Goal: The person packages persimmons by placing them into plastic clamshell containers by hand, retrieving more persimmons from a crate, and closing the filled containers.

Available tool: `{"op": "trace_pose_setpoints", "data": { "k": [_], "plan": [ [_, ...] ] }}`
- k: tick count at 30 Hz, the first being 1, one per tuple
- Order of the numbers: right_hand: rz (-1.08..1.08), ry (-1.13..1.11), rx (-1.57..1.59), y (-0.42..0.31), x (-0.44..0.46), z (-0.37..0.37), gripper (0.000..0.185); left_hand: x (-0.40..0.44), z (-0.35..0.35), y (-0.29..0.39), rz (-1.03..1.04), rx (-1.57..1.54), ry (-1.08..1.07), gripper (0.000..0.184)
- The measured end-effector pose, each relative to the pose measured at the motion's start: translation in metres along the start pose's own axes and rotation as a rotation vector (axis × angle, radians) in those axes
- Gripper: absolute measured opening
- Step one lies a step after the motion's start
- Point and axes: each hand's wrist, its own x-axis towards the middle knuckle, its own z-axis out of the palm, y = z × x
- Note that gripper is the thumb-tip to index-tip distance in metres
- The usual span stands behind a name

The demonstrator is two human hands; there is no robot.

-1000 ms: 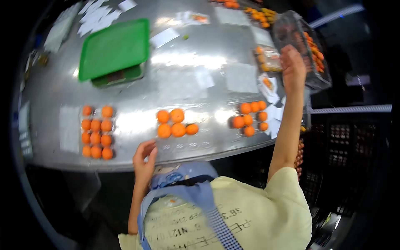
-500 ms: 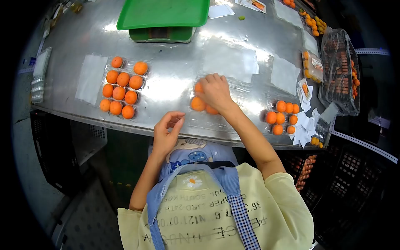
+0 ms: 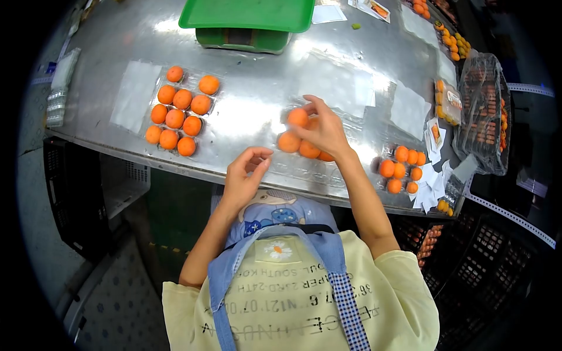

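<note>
Over a clear plastic tray at the front of the table, my right hand (image 3: 325, 130) is spread, thumb and fingers apart around an orange (image 3: 297, 117). It partly hides the oranges behind it; more oranges (image 3: 289, 141) sit along the tray's near side. To the left, my left hand (image 3: 246, 175) hovers by the table edge, fingers loosely curled, thumb apart and nothing held. Further left, a clear tray holds rows of oranges (image 3: 174, 119). On the right, a smaller group of oranges (image 3: 398, 170) sits in another clear tray.
A green tray (image 3: 249, 13) rests on a scale at the back. White sheets (image 3: 411, 110), paper slips (image 3: 429, 182) and a packed fruit box (image 3: 449, 103) lie to the right, beside a plastic-lined crate (image 3: 481, 111). Black crates stand below the table.
My right hand has drawn slightly back and opened, showing more of the oranges beneath it. My left hand stays curled near the edge. The whole view has shifted a little.
</note>
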Motion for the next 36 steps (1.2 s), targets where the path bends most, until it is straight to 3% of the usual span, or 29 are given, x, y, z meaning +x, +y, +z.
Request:
{"op": "trace_pose_setpoints", "data": {
  "k": [3, 6, 10, 14, 17, 20, 23, 26, 28, 30, 31, 32, 33, 34, 36],
  "plan": [
    [-0.076, 0.051, 0.431, -0.004, -0.021, -0.002, 0.065, 0.005, 0.003, 0.007, -0.094, -0.216, -0.079, 0.029],
    [-0.243, 0.044, 0.478, -0.018, -0.043, -0.004, 0.067, 0.008, 0.008, 0.026, -0.153, -0.396, -0.170, 0.037],
    [-0.293, -0.078, 0.557, -0.038, -0.061, -0.010, 0.072, 0.007, 0.013, 0.034, -0.156, -0.576, -0.244, 0.044],
    [-0.241, -0.062, 0.607, -0.037, -0.069, -0.002, 0.069, 0.004, 0.018, 0.035, -0.150, -0.590, -0.253, 0.050],
    [-0.087, -0.025, 1.117, -0.035, -0.069, 0.003, 0.066, 0.000, 0.017, 0.029, -0.214, -0.523, -0.228, 0.055],
    [0.179, 0.174, 1.353, -0.005, -0.070, -0.023, 0.055, -0.004, 0.018, 0.033, -0.252, -0.353, -0.178, 0.050],
    [0.133, 0.587, 1.303, 0.054, -0.064, -0.104, 0.044, -0.003, 0.012, 0.023, -0.271, -0.386, -0.158, 0.037],
    [-0.172, 0.848, 1.035, 0.109, -0.057, -0.276, 0.029, 0.000, 0.008, 0.015, -0.290, -0.427, -0.132, 0.027],
    [-0.246, 1.042, 0.922, 0.134, -0.061, -0.389, 0.037, 0.005, 0.009, 0.012, -0.295, -0.399, -0.144, 0.026],
    [-0.057, 1.145, 0.926, 0.159, -0.076, -0.469, 0.044, 0.005, 0.010, 0.013, -0.307, -0.355, -0.133, 0.025],
    [-0.112, 1.058, 1.104, 0.158, -0.083, -0.484, 0.048, 0.006, 0.016, 0.017, -0.307, -0.331, -0.113, 0.025],
    [-0.163, 0.845, 1.081, 0.162, -0.092, -0.489, 0.041, 0.004, 0.018, 0.021, -0.312, -0.304, -0.076, 0.026],
    [-0.123, 1.087, 0.982, 0.156, -0.087, -0.473, 0.027, 0.003, 0.018, 0.023, -0.313, -0.315, -0.078, 0.025],
    [-0.074, 1.157, 0.871, 0.137, -0.080, -0.436, 0.017, 0.004, 0.018, 0.023, -0.312, -0.328, -0.078, 0.025],
    [0.022, 0.987, 0.775, 0.126, -0.070, -0.356, 0.022, 0.005, 0.013, 0.018, -0.304, -0.356, -0.065, 0.024]
  ]
}}
